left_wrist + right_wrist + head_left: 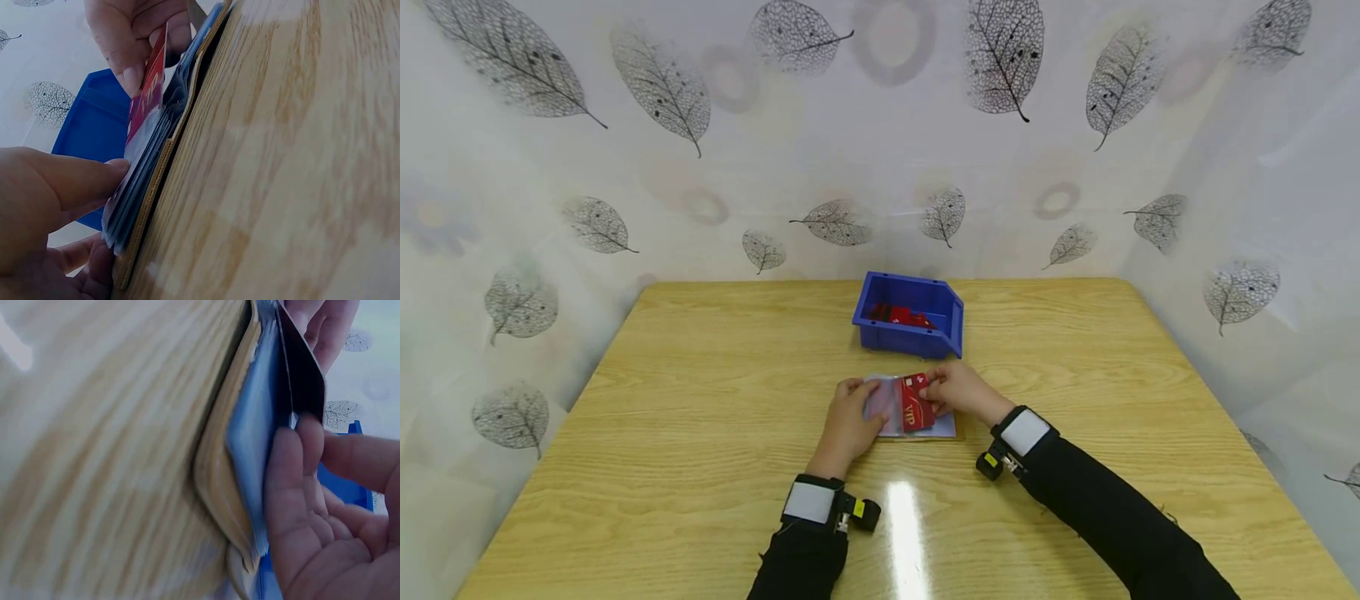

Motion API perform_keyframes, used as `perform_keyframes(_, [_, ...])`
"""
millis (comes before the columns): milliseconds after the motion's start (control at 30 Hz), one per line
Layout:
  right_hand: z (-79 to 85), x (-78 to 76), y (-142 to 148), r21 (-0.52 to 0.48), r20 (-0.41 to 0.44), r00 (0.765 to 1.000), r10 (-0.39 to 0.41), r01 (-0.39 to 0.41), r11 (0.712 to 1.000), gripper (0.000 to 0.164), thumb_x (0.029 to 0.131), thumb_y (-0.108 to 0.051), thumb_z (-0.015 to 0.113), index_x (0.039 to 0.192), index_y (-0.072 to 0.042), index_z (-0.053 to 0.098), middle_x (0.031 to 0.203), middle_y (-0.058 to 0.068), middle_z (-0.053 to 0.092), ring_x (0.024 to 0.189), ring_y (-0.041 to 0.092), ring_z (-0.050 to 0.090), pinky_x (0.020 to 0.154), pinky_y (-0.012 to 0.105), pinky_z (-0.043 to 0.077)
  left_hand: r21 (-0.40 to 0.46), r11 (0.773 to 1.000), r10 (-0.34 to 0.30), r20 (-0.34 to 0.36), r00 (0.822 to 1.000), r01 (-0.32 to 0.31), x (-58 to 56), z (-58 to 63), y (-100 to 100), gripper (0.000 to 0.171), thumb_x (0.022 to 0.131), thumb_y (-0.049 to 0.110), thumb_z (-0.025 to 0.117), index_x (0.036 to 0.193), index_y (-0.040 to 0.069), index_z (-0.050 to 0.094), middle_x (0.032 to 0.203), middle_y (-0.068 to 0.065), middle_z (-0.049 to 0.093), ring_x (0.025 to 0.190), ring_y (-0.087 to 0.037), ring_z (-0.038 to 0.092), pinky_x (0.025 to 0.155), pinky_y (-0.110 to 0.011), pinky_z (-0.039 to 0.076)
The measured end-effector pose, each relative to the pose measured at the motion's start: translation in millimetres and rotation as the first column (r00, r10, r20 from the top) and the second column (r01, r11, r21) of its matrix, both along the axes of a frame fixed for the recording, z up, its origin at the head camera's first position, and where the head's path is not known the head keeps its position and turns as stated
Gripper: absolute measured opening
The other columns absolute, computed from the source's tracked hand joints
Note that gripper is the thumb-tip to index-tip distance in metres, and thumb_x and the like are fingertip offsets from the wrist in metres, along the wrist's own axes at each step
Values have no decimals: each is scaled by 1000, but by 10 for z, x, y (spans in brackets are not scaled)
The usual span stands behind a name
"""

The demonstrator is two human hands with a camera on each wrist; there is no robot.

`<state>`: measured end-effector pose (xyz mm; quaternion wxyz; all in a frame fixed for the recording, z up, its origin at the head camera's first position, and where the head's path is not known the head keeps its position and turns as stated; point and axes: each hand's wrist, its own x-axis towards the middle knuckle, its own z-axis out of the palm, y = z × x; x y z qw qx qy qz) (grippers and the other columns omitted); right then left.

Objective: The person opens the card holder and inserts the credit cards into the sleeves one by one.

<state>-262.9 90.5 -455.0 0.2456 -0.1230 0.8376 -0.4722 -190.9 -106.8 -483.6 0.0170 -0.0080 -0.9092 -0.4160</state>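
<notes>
A card holder point(946, 428) with a tan cover and clear plastic sleeves point(134, 181) lies spread on the table. My left hand point(846, 423) grips its left side, thumb on top of the sleeves and fingers curled at their outer edge. Between thumb and fingers, my right hand point(964, 390) pinches a red card point(915, 408) marked VIP. The card stands tilted up over the holder's middle, and its inner end overlaps a clear sleeve in the left wrist view. From the right wrist, the card's dark back point(306, 378) shows.
Just behind the holder stands a blue plastic bin point(895, 339) with several red cards point(904, 315) inside. The wooden table point(715, 375) reaches back to a leaf-patterned curtain point(700, 183). Each wrist wears a strapped camera.
</notes>
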Motion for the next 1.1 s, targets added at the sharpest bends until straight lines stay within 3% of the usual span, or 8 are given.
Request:
perform_keyframes(333, [-52, -29, -122, -37, 32, 996, -81, 82, 996, 49, 85, 0, 69, 129, 14, 50, 76, 9, 61, 52, 12, 59, 55, 33, 57, -5, 1000, 2, 20, 1000, -2, -19, 19, 11, 50, 88, 13, 71, 134, 2, 56, 139, -25, 41, 128, -43, 43, 105, -52, 38])
perform_keyframes(667, [-66, 24, -245, -50, -53, 994, -94, 91, 995, 40, 83, 5, 70, 119, 13, 56, 70, 9, 63, 48, 12, 58, 50, 32, 56, -13, 1000, 5, 7, 1000, -5, -19, 43, 14, 50, 88, 14, 72, 133, 0, 56, 136, -27, 43, 126, -44, 44, 105, -53, 37])
perform_keyframes(833, [-1, 82, -383, 81, -194, 981, -18, 34, 996, 35, 81, 6, 68, 114, 12, 59, 70, 8, 65, 49, 10, 59, 49, 26, 54, -13, 1000, -9, -12, 1000, 9, -14, 48, 12, 51, 88, 12, 72, 134, -1, 55, 134, -29, 43, 123, -46, 46, 103, -54, 39])
perform_keyframes(1000, [181, 186, -463, 304, -315, 938, 141, -41, 952, 41, 79, 3, 65, 118, 9, 61, 74, 5, 65, 57, 10, 56, 52, 21, 47, -6, 1000, -14, -29, 999, 14, -8, 16, -3, 52, 87, 11, 72, 135, -1, 54, 132, -30, 43, 122, -46, 46, 102, -54, 40])
perform_keyframes(1100, [297, 249, -465, 338, -330, 909, 255, -139, 931, 41, 81, -1, 65, 121, 10, 60, 86, 12, 68, 70, 18, 61, 61, 27, 50, -9, 1000, -21, -67, 998, 21, -9, -1, -6, 51, 86, 7, 71, 133, -3, 55, 130, -31, 44, 120, -48, 47, 100, -55, 40])
